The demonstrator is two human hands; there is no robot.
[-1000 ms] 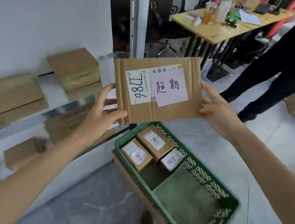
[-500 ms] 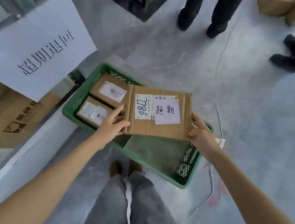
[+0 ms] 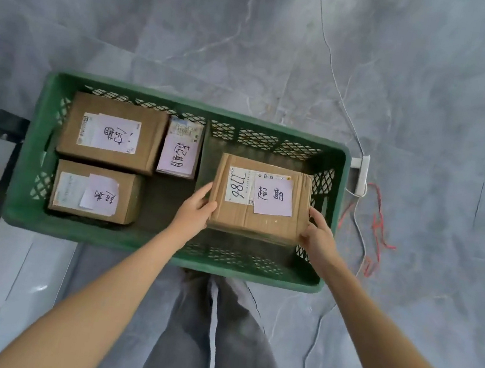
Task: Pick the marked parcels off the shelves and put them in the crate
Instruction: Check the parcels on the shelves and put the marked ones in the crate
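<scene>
Down in the right end of the green crate [image 3: 97,233] is where our parcel [image 3: 260,227] sits now, the brown box with "7786" on its label and a pale note stuck on top. A second ago we had it up at chest height next to the shelves. Half a second ago it was hovering level over the crate's rim. Now it's below the rim, inside the mesh walls, label side up and pretty much flat.

Both hands are still on it. Our left hand [image 3: 197,208] has its fingers wrapped round the left short end, and our right hand [image 3: 318,235] is pinching the near right corner. So neither has let go yet. We honestly can't tell whether the box is touching the crate's bottom or floating just above it.

The other three marked parcels fill the left end: a big one [image 3: 111,132] at the far left corner, another [image 3: 95,192] at the near left corner, and a small one [image 3: 180,151] by the far wall next to the big one. There's a clear gap between them and ours, so nothing's getting bumped.

What that means, we reckon: this parcel is basically delivered. All that's left is setting it down, letting go, and heading back to the shelves for more.
</scene>
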